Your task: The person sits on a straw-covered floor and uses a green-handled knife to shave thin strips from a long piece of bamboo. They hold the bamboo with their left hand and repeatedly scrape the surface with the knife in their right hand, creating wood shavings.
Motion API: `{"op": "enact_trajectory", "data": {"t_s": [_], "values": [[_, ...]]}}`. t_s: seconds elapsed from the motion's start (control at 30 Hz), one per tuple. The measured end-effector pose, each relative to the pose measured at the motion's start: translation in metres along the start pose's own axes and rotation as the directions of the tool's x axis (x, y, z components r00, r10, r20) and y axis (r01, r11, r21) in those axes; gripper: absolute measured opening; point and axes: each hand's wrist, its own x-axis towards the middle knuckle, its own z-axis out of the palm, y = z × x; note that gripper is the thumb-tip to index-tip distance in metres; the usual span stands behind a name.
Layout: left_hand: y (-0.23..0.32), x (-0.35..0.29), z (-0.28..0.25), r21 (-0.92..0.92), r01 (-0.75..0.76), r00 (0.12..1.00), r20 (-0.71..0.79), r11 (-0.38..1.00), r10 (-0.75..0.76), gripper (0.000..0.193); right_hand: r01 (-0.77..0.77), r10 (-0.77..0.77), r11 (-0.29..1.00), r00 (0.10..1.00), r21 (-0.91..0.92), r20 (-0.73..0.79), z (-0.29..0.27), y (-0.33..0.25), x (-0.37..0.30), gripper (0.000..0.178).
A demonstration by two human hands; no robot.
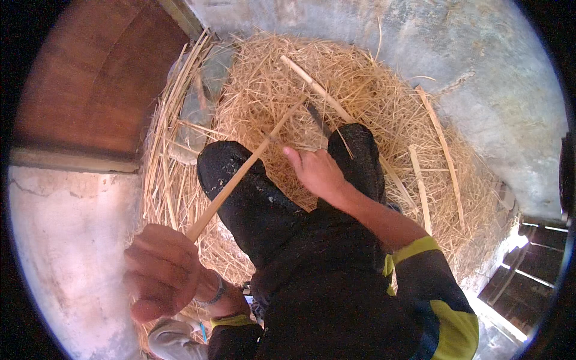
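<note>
Looking down on a seated person's knees over a heap of straw. The left hand has its grip closed tight round the near end of one long pale bamboo strip. From that grip the strip's long axis runs up and to the right, away across the left knee, its far end just beyond the right hand. That hand's grip seems curled round a dark blade pointing away, though how firmly is unclear. The right hand lies nearer the strip's far end. Several more strips, about four, lie loose on the straw beyond and right of both grips.
</note>
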Motion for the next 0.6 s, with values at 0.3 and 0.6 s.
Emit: {"op": "enact_trajectory", "data": {"t_s": [0.3,0.6], "values": [[0.008,-0.005,0.018,-0.058,0.100,0.994,-0.037,0.993,-0.102,0.054,0.221,-0.218,0.972,0.975,0.080,-0.050,0.019,-0.010,-0.012,0.044],[0.012,-0.003,0.007,-0.226,0.201,0.967,-0.109,0.953,-0.229,0.047,0.006,0.002,0.998,0.993,0.063,-0.115,0.042,0.052,0.012,0.048]]}}
